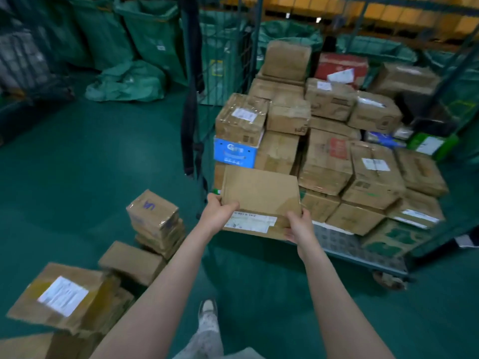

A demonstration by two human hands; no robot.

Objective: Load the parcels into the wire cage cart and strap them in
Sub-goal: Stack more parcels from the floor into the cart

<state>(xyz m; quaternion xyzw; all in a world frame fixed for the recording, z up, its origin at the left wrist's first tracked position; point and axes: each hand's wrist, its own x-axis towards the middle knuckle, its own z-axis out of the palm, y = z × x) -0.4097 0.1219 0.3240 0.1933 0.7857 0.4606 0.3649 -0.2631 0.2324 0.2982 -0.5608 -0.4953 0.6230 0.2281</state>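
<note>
Parcels fill most of what we see: brown cardboard boxes (326, 161) stacked several layers deep inside a green wire cage cart (363, 257) on a green floor (77, 164). We hold one more, a flat brown cardboard parcel (259, 193), out in front of us at the cart's open front, close to the stack and not yet set down. Our left grip (220, 211), a bare hand, clasps the near left corner with the thumb over the top face. Our right grip (298, 226) clasps the near right corner. A white shipping label (250, 222) runs along the side facing us.

We judge this parcel light and stiff: it is thin, broad and flat-faced, and sits level between two corner holds without sagging. Its matte board should give fair friction, and opposite edges look the safest place to take it. Many boxes in the cart wear glossy clear tape, likely slicker to the touch. A dark webbing strap (188, 120) hangs loose down the cart's left post, unfastened. More taped cardboard boxes (155, 218) wait on the floor at our left.
</note>
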